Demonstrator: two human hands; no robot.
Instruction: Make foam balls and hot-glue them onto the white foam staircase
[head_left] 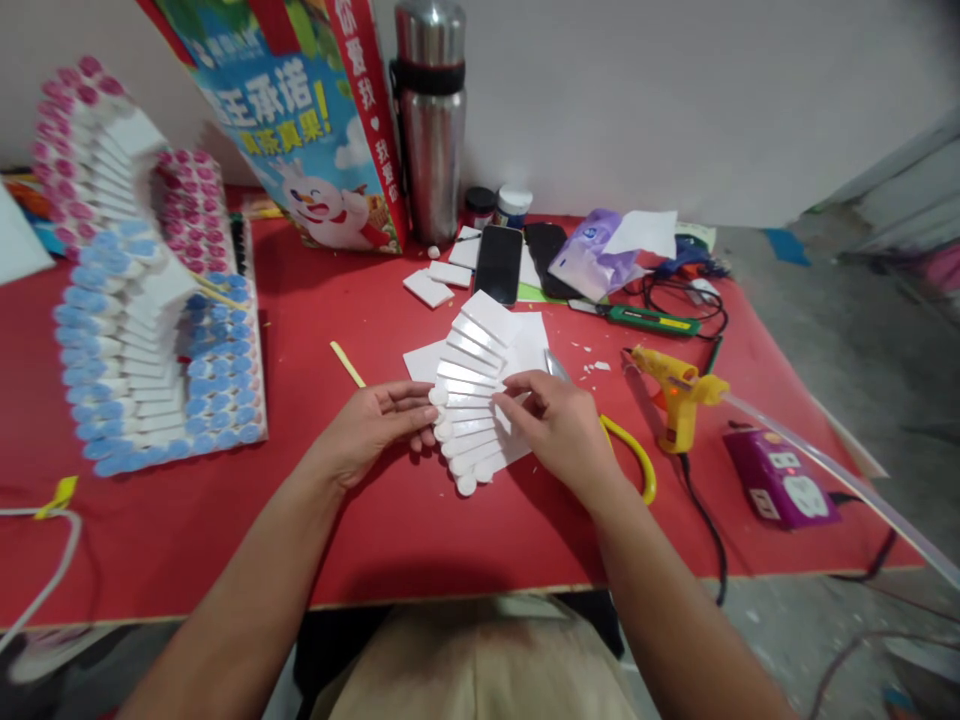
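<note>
A fanned stair of white foam strips [472, 395] with small white round caps on the near ends lies on the red table [420, 530]. My left hand [375, 425] rests at its left edge, fingers curled against the capped ends. On the right side, my right hand [559, 425] pinches the strips with fingertips pressed together. Under the stack lies a white sheet [525, 335].
A larger foam staircase model [142, 300] with blue and pink caps stands at the left. A yellow glue gun [675, 395], purple power strip [780, 485], yellow-handled scissors [630, 450], phone [499, 262], steel flask [430, 120], printed bag [300, 110] and cords surround the work.
</note>
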